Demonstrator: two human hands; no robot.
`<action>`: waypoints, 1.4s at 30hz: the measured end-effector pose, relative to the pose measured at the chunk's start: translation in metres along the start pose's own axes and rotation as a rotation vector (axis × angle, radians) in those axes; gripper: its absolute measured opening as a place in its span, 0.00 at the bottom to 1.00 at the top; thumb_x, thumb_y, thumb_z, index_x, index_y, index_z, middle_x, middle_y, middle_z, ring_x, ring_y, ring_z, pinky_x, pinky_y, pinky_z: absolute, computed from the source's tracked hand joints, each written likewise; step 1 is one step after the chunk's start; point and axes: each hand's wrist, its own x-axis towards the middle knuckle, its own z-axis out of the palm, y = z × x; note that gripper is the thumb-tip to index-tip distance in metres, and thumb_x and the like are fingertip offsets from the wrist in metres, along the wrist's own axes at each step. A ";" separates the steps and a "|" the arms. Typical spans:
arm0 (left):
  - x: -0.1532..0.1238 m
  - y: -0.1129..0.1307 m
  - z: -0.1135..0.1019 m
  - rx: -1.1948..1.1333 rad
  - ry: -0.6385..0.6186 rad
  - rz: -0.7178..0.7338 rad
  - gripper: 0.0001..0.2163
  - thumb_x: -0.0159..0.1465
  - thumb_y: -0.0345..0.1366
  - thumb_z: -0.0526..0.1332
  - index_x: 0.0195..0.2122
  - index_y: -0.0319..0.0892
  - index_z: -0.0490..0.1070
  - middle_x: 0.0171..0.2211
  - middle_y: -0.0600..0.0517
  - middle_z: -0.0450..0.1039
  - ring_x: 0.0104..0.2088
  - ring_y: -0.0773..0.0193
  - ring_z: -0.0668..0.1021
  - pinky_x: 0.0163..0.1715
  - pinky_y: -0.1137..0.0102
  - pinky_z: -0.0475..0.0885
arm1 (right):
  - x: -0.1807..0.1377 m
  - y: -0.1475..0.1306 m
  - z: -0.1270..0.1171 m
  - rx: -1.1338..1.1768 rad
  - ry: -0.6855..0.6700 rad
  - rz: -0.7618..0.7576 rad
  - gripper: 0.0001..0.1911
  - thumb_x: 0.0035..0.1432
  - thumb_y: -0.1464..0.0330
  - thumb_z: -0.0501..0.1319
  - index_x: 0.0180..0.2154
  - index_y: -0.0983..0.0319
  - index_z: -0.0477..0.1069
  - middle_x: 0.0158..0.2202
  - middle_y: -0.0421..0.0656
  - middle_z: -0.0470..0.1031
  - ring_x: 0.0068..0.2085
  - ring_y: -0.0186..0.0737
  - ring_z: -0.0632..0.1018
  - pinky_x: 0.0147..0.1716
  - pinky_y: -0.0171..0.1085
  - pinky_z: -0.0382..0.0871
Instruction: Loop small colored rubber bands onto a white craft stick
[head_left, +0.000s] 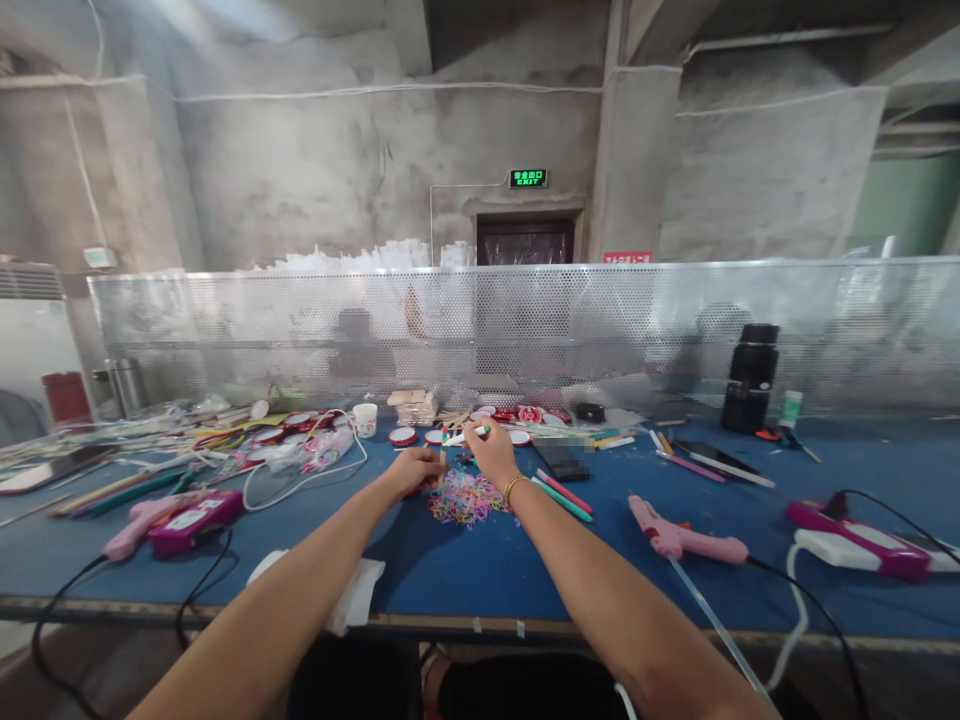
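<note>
My left hand (418,468) is closed on a thin upright stick (444,447) with green, white and reddish bands. My right hand (491,455) grips a white marker pen (466,437) with green ends, held almost level. One end of the pen points left and touches or nearly touches the stick. Just below both hands, a loose heap of small multicoloured rubber-band-like loops (466,500) lies on the blue table (457,570). Pink and green markers (564,492) rest right of the heap.
Pink glue guns (679,535) lie at both sides, with cords. Purple-and-white power strips (862,540) sit beside them. A black flask (750,378), a paper cup (365,420) and red-rimmed round lids (403,436) stand along the back, before a perforated metal screen (465,320).
</note>
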 end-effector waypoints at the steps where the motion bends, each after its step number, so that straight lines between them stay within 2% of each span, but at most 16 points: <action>1: 0.000 0.000 0.000 -0.003 -0.002 0.003 0.16 0.41 0.44 0.70 0.23 0.38 0.70 0.17 0.54 0.69 0.18 0.71 0.69 0.19 0.74 0.58 | 0.000 0.000 0.000 -0.005 -0.002 -0.004 0.07 0.51 0.64 0.55 0.25 0.59 0.67 0.22 0.38 0.74 0.24 0.36 0.71 0.29 0.34 0.64; 8: 0.000 0.001 0.000 0.015 0.000 0.009 0.16 0.41 0.45 0.70 0.22 0.38 0.69 0.16 0.55 0.69 0.17 0.71 0.68 0.18 0.75 0.58 | 0.000 -0.003 -0.002 -0.051 0.023 0.001 0.08 0.51 0.65 0.55 0.24 0.60 0.67 0.22 0.38 0.74 0.26 0.37 0.73 0.32 0.34 0.64; 28: 0.000 0.001 0.000 -0.006 -0.001 0.009 0.18 0.40 0.46 0.71 0.23 0.37 0.70 0.18 0.53 0.70 0.18 0.70 0.70 0.18 0.75 0.57 | 0.002 0.001 -0.002 -0.026 0.020 0.034 0.07 0.50 0.64 0.56 0.25 0.59 0.67 0.22 0.37 0.74 0.25 0.36 0.73 0.30 0.34 0.65; 42: 0.001 -0.002 0.000 -0.005 0.009 0.008 0.17 0.41 0.45 0.71 0.23 0.38 0.70 0.17 0.54 0.70 0.18 0.70 0.70 0.18 0.75 0.57 | 0.001 0.004 -0.001 -0.037 0.001 -0.011 0.08 0.51 0.64 0.55 0.25 0.59 0.68 0.22 0.38 0.74 0.25 0.36 0.72 0.30 0.34 0.65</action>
